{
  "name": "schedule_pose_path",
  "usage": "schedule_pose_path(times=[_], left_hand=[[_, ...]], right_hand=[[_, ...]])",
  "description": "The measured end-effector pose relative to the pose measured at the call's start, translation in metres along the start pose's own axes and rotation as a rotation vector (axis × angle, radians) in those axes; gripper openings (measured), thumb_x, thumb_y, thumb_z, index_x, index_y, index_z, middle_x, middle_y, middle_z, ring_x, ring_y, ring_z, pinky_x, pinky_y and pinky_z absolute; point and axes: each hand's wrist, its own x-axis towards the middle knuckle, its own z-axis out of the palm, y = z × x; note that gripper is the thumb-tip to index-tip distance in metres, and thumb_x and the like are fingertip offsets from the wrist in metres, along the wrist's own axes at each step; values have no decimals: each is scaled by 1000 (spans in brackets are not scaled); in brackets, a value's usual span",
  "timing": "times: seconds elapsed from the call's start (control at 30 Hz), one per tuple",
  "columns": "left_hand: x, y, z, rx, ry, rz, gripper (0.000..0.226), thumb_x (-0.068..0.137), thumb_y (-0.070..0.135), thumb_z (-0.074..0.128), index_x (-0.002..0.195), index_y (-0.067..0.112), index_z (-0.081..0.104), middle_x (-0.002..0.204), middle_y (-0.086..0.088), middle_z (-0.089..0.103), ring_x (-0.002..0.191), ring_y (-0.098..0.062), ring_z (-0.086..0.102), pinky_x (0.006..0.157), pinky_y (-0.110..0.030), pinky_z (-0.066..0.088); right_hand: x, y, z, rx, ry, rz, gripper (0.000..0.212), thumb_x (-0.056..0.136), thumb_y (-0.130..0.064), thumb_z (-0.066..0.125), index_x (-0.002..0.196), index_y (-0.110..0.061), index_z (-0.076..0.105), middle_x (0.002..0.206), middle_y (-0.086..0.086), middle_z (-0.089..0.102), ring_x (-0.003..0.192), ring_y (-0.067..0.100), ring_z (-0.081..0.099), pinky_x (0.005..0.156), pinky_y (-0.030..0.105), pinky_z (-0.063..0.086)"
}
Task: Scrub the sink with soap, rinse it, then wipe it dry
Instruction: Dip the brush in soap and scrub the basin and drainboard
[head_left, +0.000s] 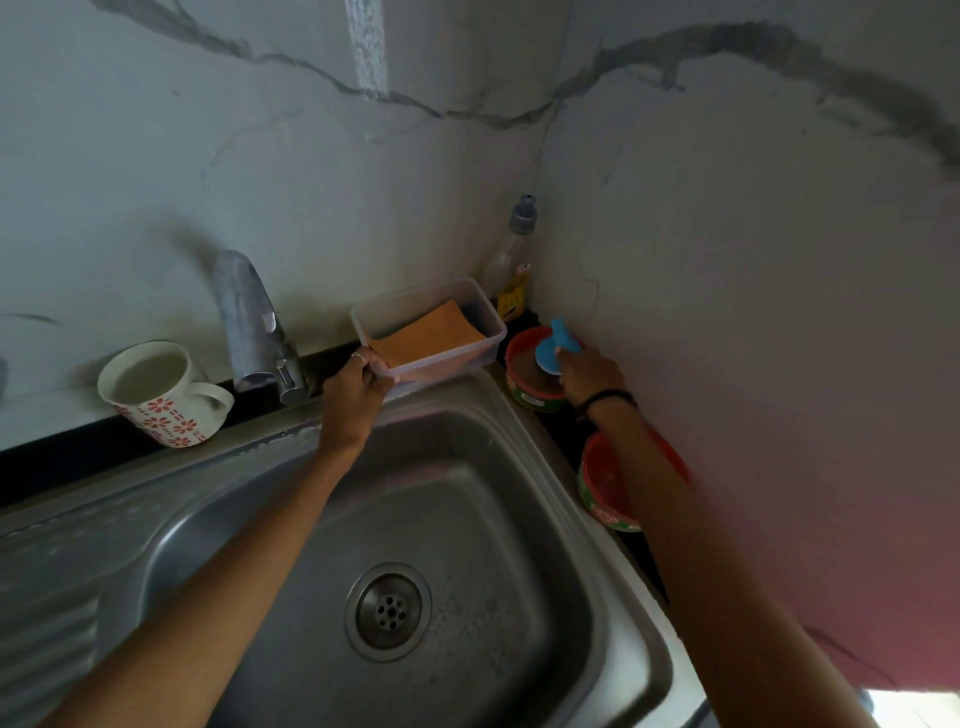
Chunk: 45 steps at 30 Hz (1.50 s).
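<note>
My left hand (353, 395) grips the near corner of the clear plastic box (470, 306) that sits on the back ledge of the sink (218, 499), fingers curled over its rim. Inside the box lies an orange cloth (431, 335), folded flat and leaning toward the near wall. My right hand (589, 374) holds a blue scrubber (555, 348) by its handle, pressed down into an open red-and-green soap tub (530, 382) on the dark tabletop (563, 441) in the corner, just right of the box. A second tub of the same kind (602, 491) stands nearer me along the wall, partly hidden by my right forearm. Behind the box, in the very corner, a bottle (511, 270) with a grey cap stands upright. The steel basin lies below my arms, with the drain (388, 610) in its middle. The tap (249, 322) rises left of my left hand, and a flower-patterned mug (163, 392) stands further left on the ledge
</note>
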Motion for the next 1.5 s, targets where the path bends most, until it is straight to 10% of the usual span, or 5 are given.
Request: schedule_pose_path(times=[0.2, 0.4, 0.73, 1.07, 1.5], left_hand=[[-1, 0, 2, 57, 14, -12, 9, 85, 2, 61, 93, 1, 58, 91, -10, 62, 81, -16, 56, 64, -7, 39], [-46, 15, 8, 128, -14, 19, 73, 79, -2, 67, 142, 13, 33, 146, -14, 30, 139, -25, 25, 109, -31, 27], [-169, 26, 21, 51, -307, -197, 53, 85, 11, 65, 134, 11, 45, 139, -3, 47, 130, -13, 41, 99, -8, 22], [-194, 35, 11, 147, -723, -354, 30, 88, 20, 62, 117, 13, 60, 116, -4, 64, 104, -13, 60, 67, 3, 35], [-252, 34, -7, 330, -1015, -435, 56, 76, 43, 71, 126, 27, 51, 120, 6, 59, 101, -9, 60, 95, -30, 45]], right_hand=[[20, 3, 4, 42, -144, 98, 40, 101, -14, 30, 134, 4, 42, 136, 22, 47, 125, 34, 46, 81, 25, 33], [-8, 19, 12, 244, 187, -94, 43, 100, -34, 38, 112, 3, 57, 102, 16, 62, 93, 29, 58, 78, 29, 40], [-94, 57, 81, -358, 102, -168, 44, 100, -38, 31, 117, -2, 49, 106, 17, 64, 96, 33, 63, 75, 38, 49], [-61, 19, 94, -404, 58, -182, 42, 102, -32, 29, 125, -1, 45, 122, 16, 58, 112, 33, 57, 86, 40, 46], [-71, 17, 93, -400, 76, -169, 43, 102, -32, 28, 127, 0, 42, 123, 17, 57, 113, 32, 56, 86, 39, 46]])
